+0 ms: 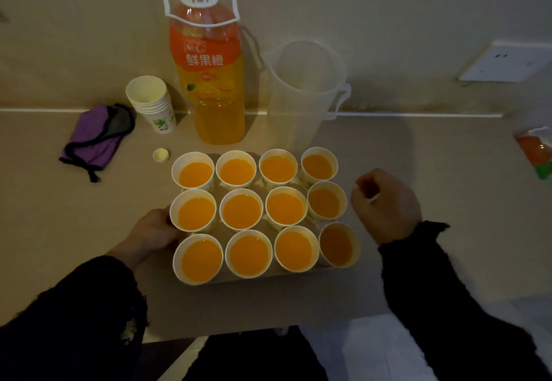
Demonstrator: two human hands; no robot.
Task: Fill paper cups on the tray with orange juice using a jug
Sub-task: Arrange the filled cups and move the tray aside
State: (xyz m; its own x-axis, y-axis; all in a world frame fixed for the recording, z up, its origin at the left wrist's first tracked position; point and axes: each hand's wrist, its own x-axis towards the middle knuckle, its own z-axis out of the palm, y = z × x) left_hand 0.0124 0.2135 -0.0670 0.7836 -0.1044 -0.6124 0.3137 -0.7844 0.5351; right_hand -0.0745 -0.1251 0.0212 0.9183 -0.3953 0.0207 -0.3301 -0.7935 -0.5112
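Dark knitted sleeves (pixel 448 306), near edge, both sides.
Table (pixel 74 231): pale beige, smooth, matt top, set against the far wall; dim room.
Left hand (pixel 152 231): at the tray's left edge, beside the middle-row cup; fingers hidden behind that cup, so the grip cannot be told.
Right hand (pixel 388 207): right of the cups, apart from them, fingers curled in, nothing seen held.
Tray (pixel 268 277): flat, table-coloured, centre of the table.
Paper cups (pixel 242 212): twelve, white, round, three rows of four on the tray, all holding orange juice.
Bottle cap (pixel 160 154): pale, round, just left of the far row.
Pouch (pixel 95 135): purple cloth, black trim, far left.
Spare cups (pixel 152 103): a nested stack, tilted.
Juice bottle (pixel 215 82): clear plastic, uncapped, white carry handle, partly full.
Jug (pixel 301 88): translucent plastic, no juice visible inside, right of the bottle, beyond the tray.
Wall (pixel 388 7): plain beige, with a white socket (pixel 504 62).
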